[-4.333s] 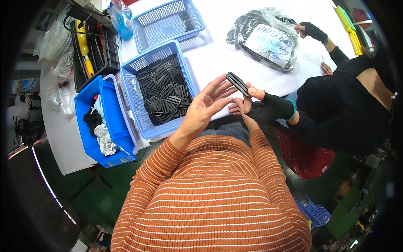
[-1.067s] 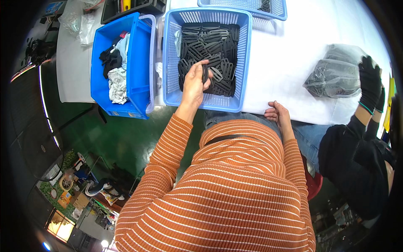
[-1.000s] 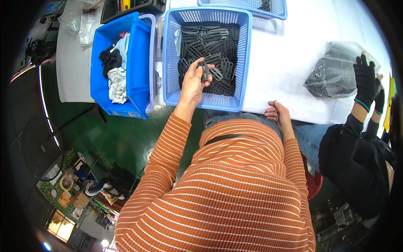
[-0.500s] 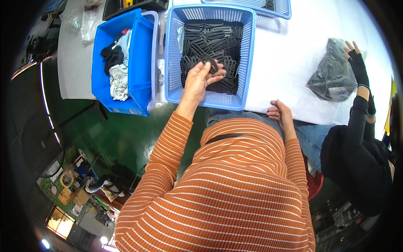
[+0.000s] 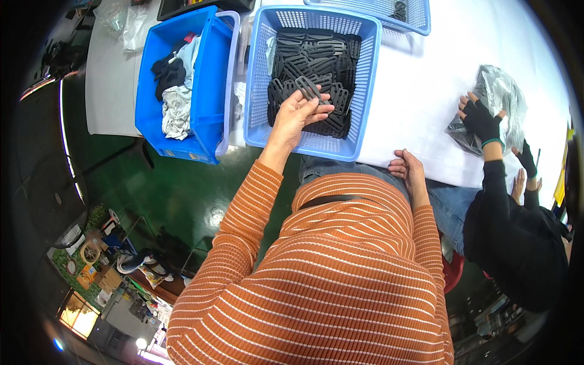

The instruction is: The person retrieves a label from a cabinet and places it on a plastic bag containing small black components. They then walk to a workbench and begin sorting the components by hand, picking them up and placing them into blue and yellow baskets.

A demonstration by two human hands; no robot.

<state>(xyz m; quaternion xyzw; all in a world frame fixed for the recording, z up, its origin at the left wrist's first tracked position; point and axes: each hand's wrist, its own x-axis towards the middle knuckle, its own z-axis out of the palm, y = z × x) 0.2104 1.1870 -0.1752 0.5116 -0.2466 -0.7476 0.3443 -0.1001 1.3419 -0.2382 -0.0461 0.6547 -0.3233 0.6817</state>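
My left hand (image 5: 296,117) is over a light-blue mesh basket (image 5: 369,79). Its thumb and fingers pinch a long black slotted plastic piece (image 5: 308,87), raised above the others. Many similar black pieces (image 5: 325,64) fill the basket, lying flat in overlapping layers. By the table's near edge, right of the basket, rests my right hand (image 5: 409,168). Its fingers are loosely bent and apart, holding nothing.
Left of the basket stands a blue bin (image 5: 207,91) with crumpled pale and black cloths. Another mesh basket (image 5: 420,18) sits behind. At right, a co-worker's gloved hand (image 5: 483,121) lies on a bag of dark contents (image 5: 508,100) on the white table (image 5: 420,91).
The piece in my left hand now points up and away, more clear of the fingers. My right hand stays put. The co-worker's gloved hand has moved left onto the bag.
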